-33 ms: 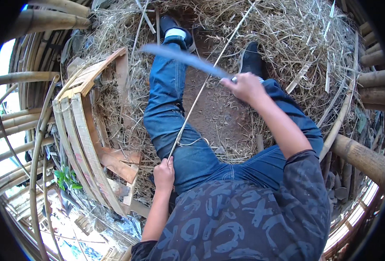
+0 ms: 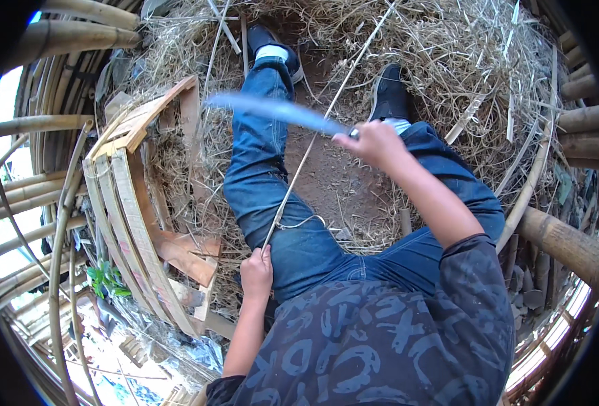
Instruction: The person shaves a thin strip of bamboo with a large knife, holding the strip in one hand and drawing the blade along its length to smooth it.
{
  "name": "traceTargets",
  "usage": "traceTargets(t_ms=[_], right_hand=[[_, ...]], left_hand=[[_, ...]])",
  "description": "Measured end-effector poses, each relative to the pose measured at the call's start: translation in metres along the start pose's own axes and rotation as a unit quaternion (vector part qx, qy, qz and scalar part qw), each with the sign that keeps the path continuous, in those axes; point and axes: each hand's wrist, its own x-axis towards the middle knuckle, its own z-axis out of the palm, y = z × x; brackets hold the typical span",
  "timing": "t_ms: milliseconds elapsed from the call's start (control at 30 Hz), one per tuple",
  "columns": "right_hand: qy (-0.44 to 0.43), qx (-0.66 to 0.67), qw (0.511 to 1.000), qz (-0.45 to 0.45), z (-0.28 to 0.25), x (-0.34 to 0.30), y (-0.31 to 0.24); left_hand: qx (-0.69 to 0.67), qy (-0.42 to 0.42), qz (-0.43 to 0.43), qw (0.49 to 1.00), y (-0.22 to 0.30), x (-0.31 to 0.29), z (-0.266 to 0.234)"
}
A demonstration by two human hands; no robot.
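Position unchanged from the earlier frame: no shift in strip, blade or hands, so the work stage is as it was. Bent bamboo slats (image 2: 133, 223) lie at 9 o'clock. Left hand (image 2: 257, 272), at 7 o'clock, is clamped on the near end of the thin bamboo strip (image 2: 313, 145), which runs across the left thigh toward 1 o'clock. Right hand (image 2: 370, 143) is closed on the handle of the long knife (image 2: 272, 110), blade pointing toward 10 o'clock over the strip. Straw litter (image 2: 448, 47) covers the ground beyond.

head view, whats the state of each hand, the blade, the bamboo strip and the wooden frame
left hand: closed around the strip's near end
right hand: gripping the blade's handle
long blade: raised, motion-blurred, pointing left
thin bamboo strip: held slanted across the lap
wooden frame: lying tilted on straw at the left
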Motion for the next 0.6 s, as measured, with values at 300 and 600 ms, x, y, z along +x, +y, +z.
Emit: traceTargets(t_ms=[300, 600], right_hand=[[0.023, -0.103, 0.990, 0.096, -0.027, 0.031, 0.095], [0.010, -0.050, 0.995, -0.080, -0.007, 0.012, 0.018]], left_hand=[[-0.016, -0.019, -0.009, 1.000, 0.009, 0.007, -0.009], [0.005, -0.003, -0.006, 1.000, 0.002, -0.001, -0.003]])
